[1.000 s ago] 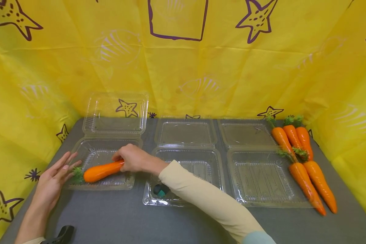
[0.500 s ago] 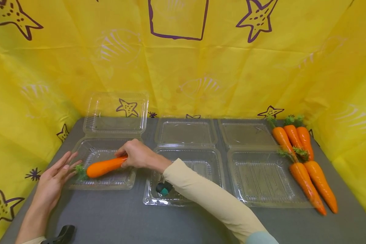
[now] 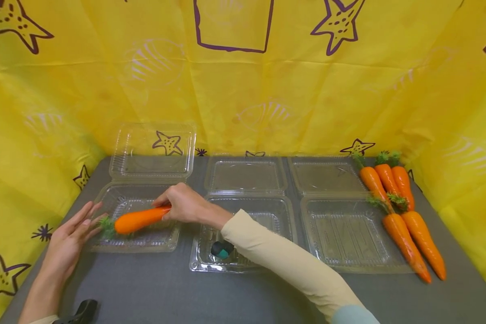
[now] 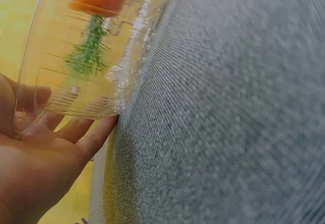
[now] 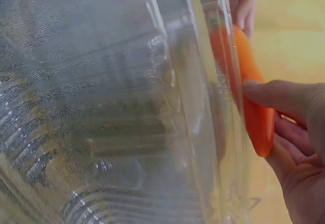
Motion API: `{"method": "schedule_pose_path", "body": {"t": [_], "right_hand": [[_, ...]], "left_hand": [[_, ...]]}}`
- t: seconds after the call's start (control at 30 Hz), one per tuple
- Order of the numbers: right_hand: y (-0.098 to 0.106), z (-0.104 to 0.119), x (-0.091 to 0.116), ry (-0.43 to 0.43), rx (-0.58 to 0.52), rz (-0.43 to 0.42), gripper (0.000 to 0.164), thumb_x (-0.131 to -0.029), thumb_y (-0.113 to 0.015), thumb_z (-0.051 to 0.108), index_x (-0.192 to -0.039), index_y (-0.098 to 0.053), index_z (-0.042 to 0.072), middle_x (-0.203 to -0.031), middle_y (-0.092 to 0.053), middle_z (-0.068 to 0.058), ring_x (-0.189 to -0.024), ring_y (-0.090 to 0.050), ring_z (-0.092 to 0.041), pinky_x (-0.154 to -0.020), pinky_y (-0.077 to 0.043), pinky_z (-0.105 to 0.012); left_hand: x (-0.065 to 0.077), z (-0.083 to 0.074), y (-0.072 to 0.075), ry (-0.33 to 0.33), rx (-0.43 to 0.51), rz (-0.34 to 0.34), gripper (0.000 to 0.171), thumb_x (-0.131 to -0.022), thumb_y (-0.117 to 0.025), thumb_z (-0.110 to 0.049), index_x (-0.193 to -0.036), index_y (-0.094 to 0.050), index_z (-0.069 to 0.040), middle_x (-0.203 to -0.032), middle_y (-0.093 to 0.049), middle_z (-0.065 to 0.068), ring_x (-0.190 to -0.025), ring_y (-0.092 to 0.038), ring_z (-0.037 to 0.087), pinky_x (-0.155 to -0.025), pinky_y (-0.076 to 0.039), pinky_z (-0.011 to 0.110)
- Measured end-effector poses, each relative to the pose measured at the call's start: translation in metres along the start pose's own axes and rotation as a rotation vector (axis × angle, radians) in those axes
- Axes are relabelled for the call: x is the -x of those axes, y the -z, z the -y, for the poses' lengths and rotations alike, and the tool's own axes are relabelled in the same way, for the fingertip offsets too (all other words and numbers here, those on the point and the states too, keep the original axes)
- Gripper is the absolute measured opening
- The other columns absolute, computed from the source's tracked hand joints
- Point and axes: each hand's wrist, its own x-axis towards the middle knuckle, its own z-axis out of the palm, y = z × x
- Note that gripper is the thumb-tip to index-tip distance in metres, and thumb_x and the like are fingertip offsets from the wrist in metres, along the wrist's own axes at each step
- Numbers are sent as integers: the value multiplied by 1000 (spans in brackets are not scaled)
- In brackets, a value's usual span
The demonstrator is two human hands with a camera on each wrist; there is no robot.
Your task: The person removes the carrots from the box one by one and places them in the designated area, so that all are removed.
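Note:
My right hand pinches an orange carrot near its tapered end, thumb on one side and fingers on the other, as the right wrist view shows. The carrot lies slanted within the base of the left clear plastic container, its feathery green top toward the left wall. At that wall, my left hand touches the container with fairly straight fingers. Through the plastic in the left wrist view, the green top hangs near the left fingers.
Two more open clear containers, a middle one and a right one, stand in a row on the grey table. Several carrots are piled at the right, overlapping the right container's edge. Yellow patterned cloth encloses the table.
My right hand and the carrot have shifted slightly right and toward the back, mostly in the first half second. The left hand has stayed at the container's wall.

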Motion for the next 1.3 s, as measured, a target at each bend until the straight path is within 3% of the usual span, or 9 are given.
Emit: {"method": "schedule_pose_path", "body": {"t": [0.3, 0.53, 0.87, 1.3], "right_hand": [[7, -9, 10, -10, 28, -73, 37, -81, -80, 11, -117, -74, 12, -110, -73, 3, -91, -65, -1, -75, -44, -4], [12, -17, 20, -46, -40, -99, 41, -80, -81, 10, -119, -72, 10, -112, -72, 0, -94, -67, -4, -73, -46, -4], [20, -24, 32, -63, -75, -130, 40, -80, -81, 10, -119, -72, 8, -113, -72, -1, -92, -68, -4, -73, -48, -5], [24, -29, 47, -84, -131, -165, 40, -80, -82, 10, -119, -72, 8, -112, -72, -4, -90, -69, -5, -67, -49, -6]], "left_hand": [[1, 1, 0, 6, -26, 7, 57, -105, -40, -12, -156, -16, -6, -150, -45, -8, -114, -60, -1, -90, -47, 11], [2, 2, 0, -9, 6, 13, 55, -105, -40, -11, -156, -21, -12, -150, -44, -5, -118, -57, 0, -93, -46, 12], [0, 2, -2, -20, -17, 17, 56, -105, -40, -11, -156, -17, -7, -149, -46, -7, -119, -57, 0, -93, -46, 11], [2, 1, -2, -6, -39, 6, 56, -105, -40, -13, -157, -17, -10, -153, -41, -4, -118, -56, -1, -92, -46, 10]]}}
